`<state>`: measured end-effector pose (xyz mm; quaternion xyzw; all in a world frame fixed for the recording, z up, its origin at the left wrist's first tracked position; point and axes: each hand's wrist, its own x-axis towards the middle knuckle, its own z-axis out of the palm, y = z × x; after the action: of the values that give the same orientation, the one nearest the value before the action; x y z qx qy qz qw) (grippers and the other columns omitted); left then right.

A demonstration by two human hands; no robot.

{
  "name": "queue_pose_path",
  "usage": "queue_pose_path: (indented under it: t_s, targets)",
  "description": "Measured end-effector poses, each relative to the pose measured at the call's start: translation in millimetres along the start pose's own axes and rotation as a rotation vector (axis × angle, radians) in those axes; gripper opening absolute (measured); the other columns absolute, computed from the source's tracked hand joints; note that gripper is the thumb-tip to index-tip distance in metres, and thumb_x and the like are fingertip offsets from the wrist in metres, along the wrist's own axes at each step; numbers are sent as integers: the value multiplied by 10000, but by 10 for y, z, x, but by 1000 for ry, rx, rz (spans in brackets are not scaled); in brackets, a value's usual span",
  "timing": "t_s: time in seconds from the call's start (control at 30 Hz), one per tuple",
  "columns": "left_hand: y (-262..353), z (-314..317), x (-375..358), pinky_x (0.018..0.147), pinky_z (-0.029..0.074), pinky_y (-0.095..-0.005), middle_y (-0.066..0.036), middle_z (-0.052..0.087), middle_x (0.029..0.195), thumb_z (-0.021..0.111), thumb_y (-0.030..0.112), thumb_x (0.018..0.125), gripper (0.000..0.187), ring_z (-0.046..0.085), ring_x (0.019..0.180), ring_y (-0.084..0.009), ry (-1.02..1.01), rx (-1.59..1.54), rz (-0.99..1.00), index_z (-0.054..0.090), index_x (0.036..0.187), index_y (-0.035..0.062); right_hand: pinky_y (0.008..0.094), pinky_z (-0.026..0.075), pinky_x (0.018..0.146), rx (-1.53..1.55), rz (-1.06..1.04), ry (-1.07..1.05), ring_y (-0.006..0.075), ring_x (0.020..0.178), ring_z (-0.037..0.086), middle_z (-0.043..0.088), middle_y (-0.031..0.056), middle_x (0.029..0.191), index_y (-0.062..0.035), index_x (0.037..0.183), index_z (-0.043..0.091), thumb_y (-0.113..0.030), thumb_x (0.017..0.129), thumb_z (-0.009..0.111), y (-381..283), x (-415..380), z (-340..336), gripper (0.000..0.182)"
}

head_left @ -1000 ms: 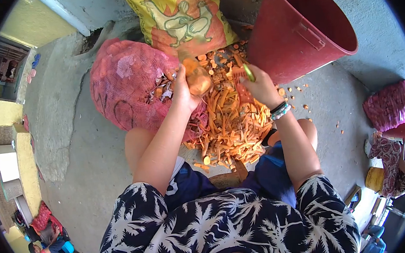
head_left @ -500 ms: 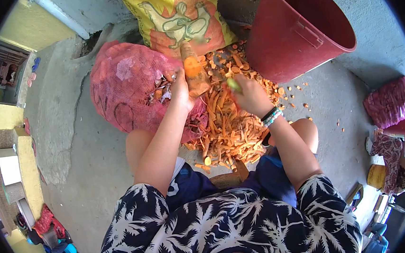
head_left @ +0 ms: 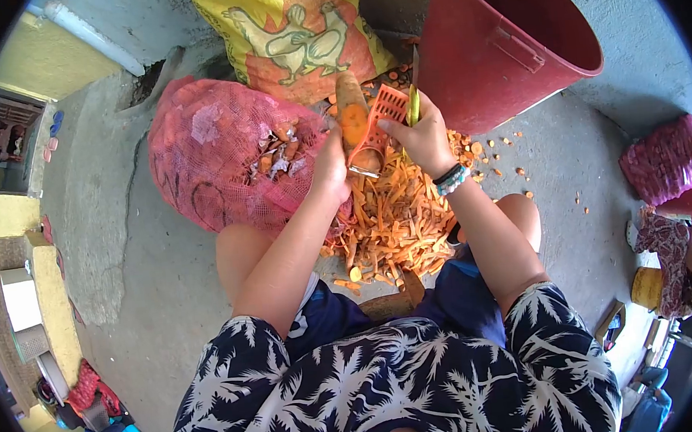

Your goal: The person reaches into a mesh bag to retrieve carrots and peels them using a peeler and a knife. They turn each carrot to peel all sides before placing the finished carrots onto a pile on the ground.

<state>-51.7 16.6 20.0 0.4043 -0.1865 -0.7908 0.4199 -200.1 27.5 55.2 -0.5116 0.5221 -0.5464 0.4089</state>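
My left hand (head_left: 331, 165) is closed around a large carrot (head_left: 352, 116), held upright with a bright orange patch facing me. In my right hand (head_left: 428, 138) there is an orange peeler (head_left: 387, 109), its metal blade end low against or just in front of the carrot. A knife with a yellow-green handle (head_left: 413, 107) is tucked in the same hand, its blade pointing up. Below both hands lies a heap of carrot peelings (head_left: 398, 212) with cut carrot ends among them.
A pink mesh sack (head_left: 203, 158) with a torn opening showing carrots stands at left. Behind is a yellow-and-orange sack (head_left: 292, 41) printed with chickens. A tall red bin (head_left: 472, 60) stands at back right, a purple sack (head_left: 661, 167) farther right.
My right hand has turned and come to the carrot, bringing the orange peeler into clear view. My left hand and the carrot have shifted slightly right.
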Motion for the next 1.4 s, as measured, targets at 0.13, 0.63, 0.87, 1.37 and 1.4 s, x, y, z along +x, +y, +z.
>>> queue_pose_path:
  t_s: [0.13, 0.63, 0.87, 1.37, 1.4]
  targets:
    - [19, -134, 84, 894, 403, -411, -98, 524, 1121, 307, 420, 943, 464, 508, 1032, -224, -61, 21, -13, 447, 1193, 55, 259, 475, 713, -63, 31, 61, 113, 784, 582, 624, 40, 868, -20, 1007, 554, 1, 701, 693, 85, 53, -26, 337]
    - [-37, -280, -24, 865, 426, -379, -76, 555, 1087, 397, 499, 892, 505, 538, 999, -195, -81, 1, -22, 458, 1179, 87, 219, 486, 587, 164, -96, 62, 112, 716, 563, 593, 44, 906, -33, 1084, 474, 0, 754, 654, 141, -40, 47, 378]
    - [42, -295, -92, 851, 435, -412, -89, 546, 1072, 450, 506, 863, 532, 538, 975, -241, -205, -163, -70, 466, 1180, 79, 178, 427, 426, 194, -24, 467, 73, 501, 514, 593, 43, 783, -53, 1012, 455, -58, 788, 644, 72, 281, -525, 294]
    - [-3, -127, -39, 895, 409, -408, -95, 514, 1150, 511, 514, 830, 596, 503, 1057, -232, -149, -102, -2, 421, 1223, 75, 240, 472, 732, 14, 49, 57, 113, 859, 550, 589, 80, 973, 23, 1088, 450, 5, 734, 672, -46, -177, 6, 418]
    - [-6, -112, -52, 895, 393, -412, -88, 519, 1142, 495, 520, 836, 575, 497, 1051, -232, -144, -93, -15, 439, 1222, 97, 240, 472, 732, 15, 49, 58, 113, 859, 550, 589, 80, 973, 23, 1088, 450, 5, 734, 672, -52, -167, 0, 418]
